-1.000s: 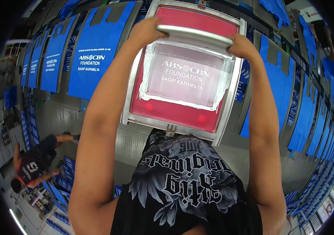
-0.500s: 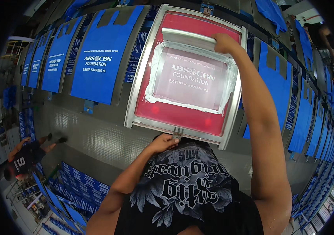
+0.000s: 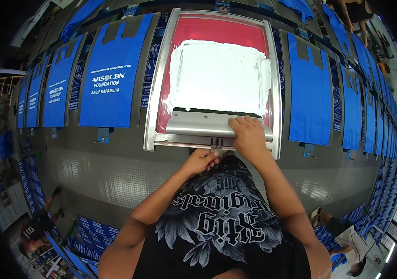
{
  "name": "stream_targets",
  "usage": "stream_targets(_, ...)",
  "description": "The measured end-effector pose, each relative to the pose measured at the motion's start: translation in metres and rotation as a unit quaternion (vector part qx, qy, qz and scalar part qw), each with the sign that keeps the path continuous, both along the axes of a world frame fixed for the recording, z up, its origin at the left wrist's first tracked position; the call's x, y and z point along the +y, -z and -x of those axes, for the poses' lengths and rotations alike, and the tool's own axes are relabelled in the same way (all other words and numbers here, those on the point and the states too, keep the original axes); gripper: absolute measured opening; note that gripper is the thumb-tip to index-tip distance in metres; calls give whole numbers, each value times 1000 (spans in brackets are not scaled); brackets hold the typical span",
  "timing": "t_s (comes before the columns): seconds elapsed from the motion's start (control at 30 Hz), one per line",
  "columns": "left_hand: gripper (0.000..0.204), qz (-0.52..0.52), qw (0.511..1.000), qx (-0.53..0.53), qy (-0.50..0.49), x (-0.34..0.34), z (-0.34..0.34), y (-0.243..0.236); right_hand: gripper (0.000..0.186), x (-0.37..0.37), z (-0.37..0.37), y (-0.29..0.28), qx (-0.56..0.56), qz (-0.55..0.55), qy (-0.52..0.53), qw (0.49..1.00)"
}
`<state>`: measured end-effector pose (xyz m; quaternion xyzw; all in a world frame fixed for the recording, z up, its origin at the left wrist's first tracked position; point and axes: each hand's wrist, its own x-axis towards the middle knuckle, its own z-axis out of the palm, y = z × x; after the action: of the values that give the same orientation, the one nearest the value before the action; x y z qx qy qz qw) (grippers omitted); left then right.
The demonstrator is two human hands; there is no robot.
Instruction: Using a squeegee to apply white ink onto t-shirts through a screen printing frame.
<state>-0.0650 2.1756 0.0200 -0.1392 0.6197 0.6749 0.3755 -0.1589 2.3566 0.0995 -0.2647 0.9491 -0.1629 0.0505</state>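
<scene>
A screen-printing frame (image 3: 155, 93) with a metal border and red mesh lies in front of me, a thick rectangle of white ink (image 3: 218, 74) covering the middle of the screen. A long metal squeegee (image 3: 194, 125) lies crosswise along the screen's near end, below the ink. My right hand (image 3: 249, 137) grips the squeegee toward its right side. My left hand (image 3: 203, 160) is closed on a small metal clamp (image 3: 216, 148) at the middle of the frame's near edge.
Printed blue bags (image 3: 107, 56) on grey boards form rows either side, with more behind the frame. People (image 3: 35, 228) are at lower left, lower right (image 3: 349, 244) and top right (image 3: 356, 11). A grey textured floor (image 3: 96, 167) shows below the rows.
My left hand has left the squeegee for the near clamp. My right hand has drawn the squeegee from the far end to the near end, and white ink now covers the see-through printed area.
</scene>
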Motion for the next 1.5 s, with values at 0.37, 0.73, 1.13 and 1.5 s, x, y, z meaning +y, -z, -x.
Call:
stream_targets(0.37, 51, 244, 968, -27, 43, 4, -5, 18, 36, 95, 73, 18, -162, 68, 75, 982)
stream_targets(0.73, 42, 535, 767, 256, -247, -141, 101, 4, 31, 105, 119, 99, -342, 414, 193, 821)
stream_targets(1.13, 46, 230, 894, 287, -256, 64, 103, 21, 31, 306, 87, 51, -272, 468, 302, 785)
stream_targets(1.5, 47, 199, 909, 214, -296, 203, 112, 44, 33, 443, 116, 87, -270, 425, 308, 807)
